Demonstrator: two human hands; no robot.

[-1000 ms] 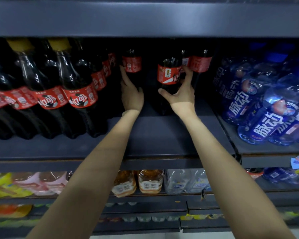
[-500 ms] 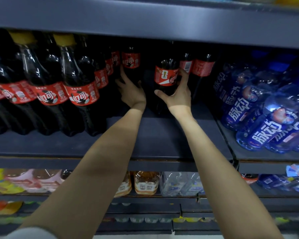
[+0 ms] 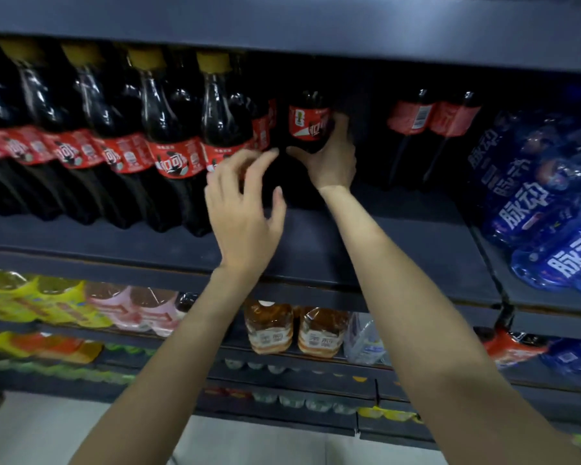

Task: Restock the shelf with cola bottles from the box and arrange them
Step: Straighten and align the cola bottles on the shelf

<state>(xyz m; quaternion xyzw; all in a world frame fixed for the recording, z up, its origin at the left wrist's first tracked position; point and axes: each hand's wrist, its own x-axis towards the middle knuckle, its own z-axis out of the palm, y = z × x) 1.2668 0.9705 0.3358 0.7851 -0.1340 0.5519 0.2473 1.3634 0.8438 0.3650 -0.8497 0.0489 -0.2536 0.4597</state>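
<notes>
Red-labelled and dark with cola, the small cola bottle [image 3: 310, 124] stands deep on the dark shelf [image 3: 316, 250], gripped by the right hand [image 3: 332, 162]: the thumb hooks round its left side below the label and the fingers wrap its right side. Nearer the camera and to that hand's left, the left hand [image 3: 244, 213] hovers over the shelf's front part with fingers spread and loosely bent, holding nothing; its outline is slightly blurred. Left of the left hand runs a row of large cola bottles [image 3: 168, 146] with yellow caps, standing shoulder to shoulder. Right of the right hand, past a dark gap, two more small cola bottles [image 3: 433, 122] stand side by side, and further right lie blue drink bottles [image 3: 534, 203]. Below both forearms, amber tea bottles [image 3: 296, 327] sit on the next shelf down.
</notes>
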